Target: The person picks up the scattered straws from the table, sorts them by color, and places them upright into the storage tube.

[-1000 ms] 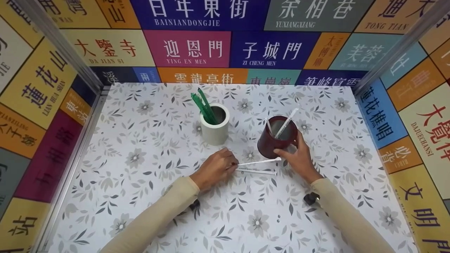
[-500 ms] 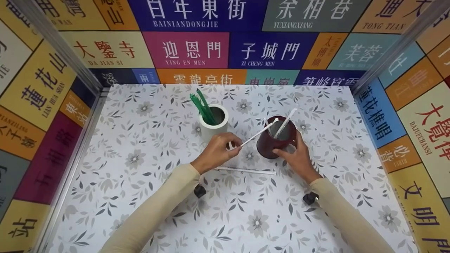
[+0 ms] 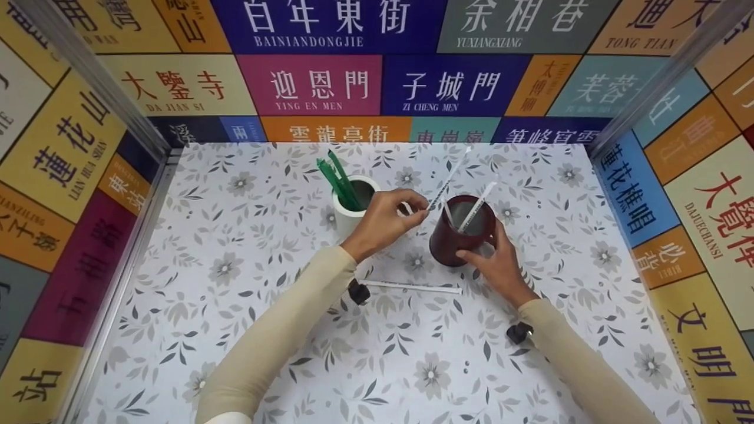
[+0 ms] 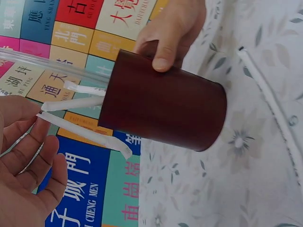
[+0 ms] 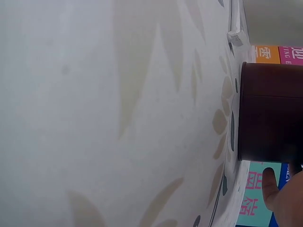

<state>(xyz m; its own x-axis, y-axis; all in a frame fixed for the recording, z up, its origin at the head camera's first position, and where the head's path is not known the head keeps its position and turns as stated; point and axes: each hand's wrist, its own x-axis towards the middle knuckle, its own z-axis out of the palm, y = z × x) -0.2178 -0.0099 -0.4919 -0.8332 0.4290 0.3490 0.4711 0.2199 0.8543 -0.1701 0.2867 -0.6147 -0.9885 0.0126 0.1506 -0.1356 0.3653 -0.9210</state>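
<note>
My left hand (image 3: pixel 389 218) pinches one end of a white paper-wrapped straw (image 3: pixel 446 182), which points up and away to the left of the dark red cup (image 3: pixel 453 247). My right hand (image 3: pixel 500 262) grips that cup on its right side, thumb at the front. Inside the cup lean white wrapped straws (image 3: pixel 478 206). In the left wrist view, the pinched straw (image 4: pixel 85 130) lies outside the cup's mouth, close to the straws sticking out. The right wrist view catches the cup's lower wall (image 5: pixel 272 113) and a thumb (image 5: pixel 270 189).
Another wrapped straw (image 3: pixel 412 287) lies on the flower-patterned tabletop (image 3: pixel 430 371), in front of the cup. A white cup (image 3: pixel 349 222) with several green slender sticks (image 3: pixel 341 182) stands behind my left hand. Sign-covered panels (image 3: pixel 318 85) enclose the back and sides.
My left hand has lifted one straw off the table and carried it up and right to the red cup, turning it more upright. My right hand and the cup have stayed in place.
</note>
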